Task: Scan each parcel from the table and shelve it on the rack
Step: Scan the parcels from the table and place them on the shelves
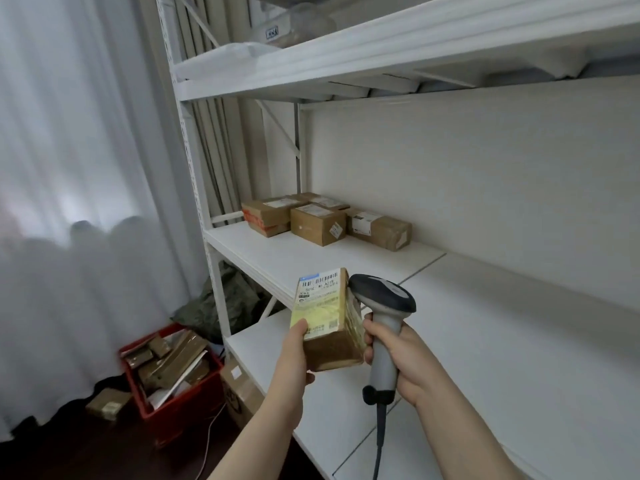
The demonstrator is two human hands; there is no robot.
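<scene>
Cardboard is judged to be the material of the small parcel (325,306), a brown box wrapped in clear tape, with a white and yellow shipping label across the face that is turned upward. It is held in the air in front of the white rack (485,299), at about the level of the middle shelf's front edge and above the shelf below.

From the ease with which it is carried in one hand, a light weight is inferred. The walls are expected to be stiff enough for a firm squeeze, though the taped surfaces may be slick. A hold across two opposite faces, with the barcode left uncovered, is thought safest.

The left hand (294,351) is closed round the box's lower end: the thumb is pressed on the yellow part of the label, and the fingers are curled beneath, mostly hidden. The right hand (398,358) is wrapped tightly round the grey handle of a corded scanner (382,294). The scanner's dark head lies just beside the box's upper right edge; whether the two touch cannot be told. No scan light is visible on the label.

Several brown boxes (317,221) are already set at the back left of the middle shelf, and a red crate (183,407) of packages is seen on the floor by the curtain (69,168).
</scene>
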